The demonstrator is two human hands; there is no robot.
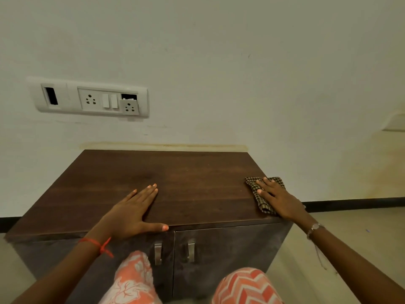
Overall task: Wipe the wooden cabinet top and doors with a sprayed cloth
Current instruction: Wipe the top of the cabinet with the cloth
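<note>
A person's right hand (277, 199), fingers spread, pressed a checked cloth (263, 195) flat on the wooden cabinet (186, 185) top's right edge. The left hand (131, 212) lay flat near the front, fingers together. Both doors (219, 255) were closed, hiding any contents.

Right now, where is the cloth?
In the head view, the cloth lies at the right edge of the cabinet top, pressed flat under the right hand.

A: Free room on top?
B: Cabinet top (186, 183) is bare between the left hand (129, 213), flat at the front edge, and the right hand (278, 198), flat on the cloth (262, 205) at the right edge. Back strip open up to the wall (219, 84).
A: Doors?
B: Knees (133, 277) crowd the doors (230, 249). Two handles (158, 252) stick out at the seam. Floor (350, 238) open on the right.
</note>
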